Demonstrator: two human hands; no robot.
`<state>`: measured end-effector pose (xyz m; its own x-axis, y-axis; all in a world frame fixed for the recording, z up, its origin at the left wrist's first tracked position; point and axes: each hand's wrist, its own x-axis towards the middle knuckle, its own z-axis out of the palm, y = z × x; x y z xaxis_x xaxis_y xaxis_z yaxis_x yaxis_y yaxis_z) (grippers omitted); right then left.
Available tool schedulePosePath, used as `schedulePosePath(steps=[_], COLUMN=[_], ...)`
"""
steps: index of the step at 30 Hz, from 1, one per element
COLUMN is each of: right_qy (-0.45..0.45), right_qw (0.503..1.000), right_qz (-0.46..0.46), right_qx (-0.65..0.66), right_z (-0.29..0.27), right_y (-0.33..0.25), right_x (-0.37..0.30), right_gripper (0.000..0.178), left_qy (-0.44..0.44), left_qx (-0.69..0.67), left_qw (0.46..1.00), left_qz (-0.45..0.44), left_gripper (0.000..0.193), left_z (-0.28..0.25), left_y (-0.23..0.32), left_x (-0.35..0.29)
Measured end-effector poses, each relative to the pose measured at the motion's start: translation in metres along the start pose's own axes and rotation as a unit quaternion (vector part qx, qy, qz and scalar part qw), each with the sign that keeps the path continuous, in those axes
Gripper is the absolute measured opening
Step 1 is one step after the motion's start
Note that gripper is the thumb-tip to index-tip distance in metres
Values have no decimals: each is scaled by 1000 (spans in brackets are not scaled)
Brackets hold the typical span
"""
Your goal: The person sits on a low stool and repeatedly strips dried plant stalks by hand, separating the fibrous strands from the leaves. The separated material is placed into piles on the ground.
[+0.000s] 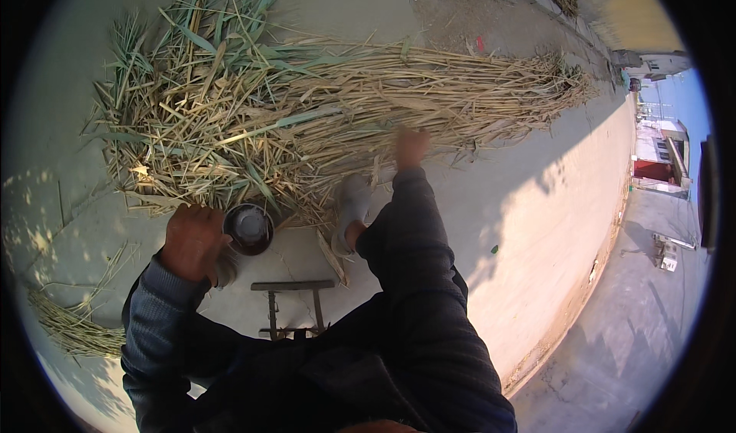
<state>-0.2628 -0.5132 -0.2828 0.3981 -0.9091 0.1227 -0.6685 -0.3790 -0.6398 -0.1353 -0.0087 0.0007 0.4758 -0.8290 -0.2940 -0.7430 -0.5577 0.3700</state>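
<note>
1. Left hand [193, 241]: grip closed around a dark cup [248, 228], just below the reed pile [322, 119].
2. Right hand [411, 148]: on the pile's lower edge, touching stalks; grip state unclear, blurred.
3. Small stool [293, 304] below the cup.

Left grip [193, 237] fisted, right grip [411, 148] stretched forward, blurred

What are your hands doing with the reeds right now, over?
Left hand fisted by a dark round cup. Right hand down on the dry reeds. Small stand near the knees.
</note>
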Motion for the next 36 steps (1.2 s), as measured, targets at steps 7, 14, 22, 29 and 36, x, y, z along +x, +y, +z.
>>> schedulePosePath(steps=[7,14,22,29,36], right_qy=[-350,-451,-502,-467,-496], right_qw=[645,705,663,752,790], right_qz=[172,133,88,69,4], right_qx=[658,530,549,460,360], right_z=[-126,-138,-127,-126,-123], right_y=[-227,-344,-373,-367,-384], right_x=[46,-100,-191,-157,-163], right_gripper=[7,11,13,30,32], left_qy=[276,454,385,337,362], left_qx=[26,71,62,-52,-247], left_qw=[960,884,919,940,898], left_qz=[43,85,53,11,-20], left_gripper=[31,35,24,18,19], left_z=[-31,-65,-61,-70,-65], left_y=[8,29,7,-26,-21], left_x=[6,13,11,5,21])
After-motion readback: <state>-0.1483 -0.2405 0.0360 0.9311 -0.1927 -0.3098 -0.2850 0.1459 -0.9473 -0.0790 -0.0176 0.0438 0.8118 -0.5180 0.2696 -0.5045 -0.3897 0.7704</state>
